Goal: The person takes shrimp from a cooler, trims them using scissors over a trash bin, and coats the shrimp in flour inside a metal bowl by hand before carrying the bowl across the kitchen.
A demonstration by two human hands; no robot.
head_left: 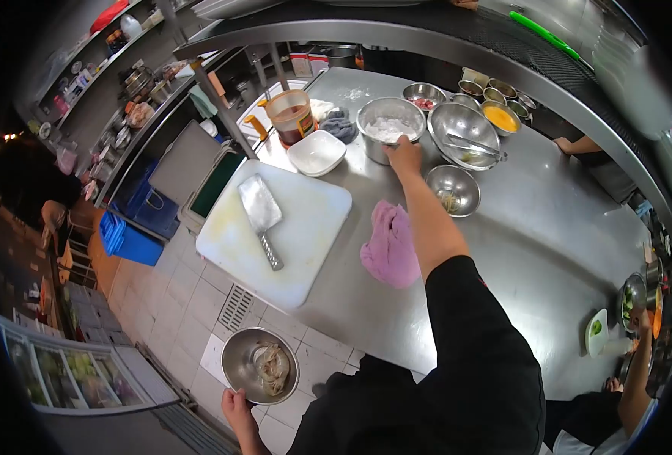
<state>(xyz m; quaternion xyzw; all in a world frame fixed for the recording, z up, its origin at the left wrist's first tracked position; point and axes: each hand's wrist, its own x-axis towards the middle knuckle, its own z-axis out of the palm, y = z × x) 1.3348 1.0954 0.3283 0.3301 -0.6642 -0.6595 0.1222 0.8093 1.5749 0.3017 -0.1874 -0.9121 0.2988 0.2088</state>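
My left hand (237, 412) grips the rim of a steel bowl (233, 371), held beside the table above the tiled floor. Greyish raw shrimp (272, 367) lie in it. At the back of the steel table, my right hand (405, 157) is closed over the near rim of a deep metal pot (376, 149) with white powder (387, 129) inside; my fingertips are partly hidden. Right of the pot stands a wide steel bowl (457, 121) with tongs (475, 147) across it. A smaller bowl (461, 180) with some pale food sits in front.
A cleaver (261, 208) lies on the white cutting board (317, 227). Nearby are a pink cloth (391, 246), a white square bowl (317, 154) and a tub of brown liquid (290, 117). A metal shelf (396, 34) overhangs the back. Another person's arm (639, 371) is at the right.
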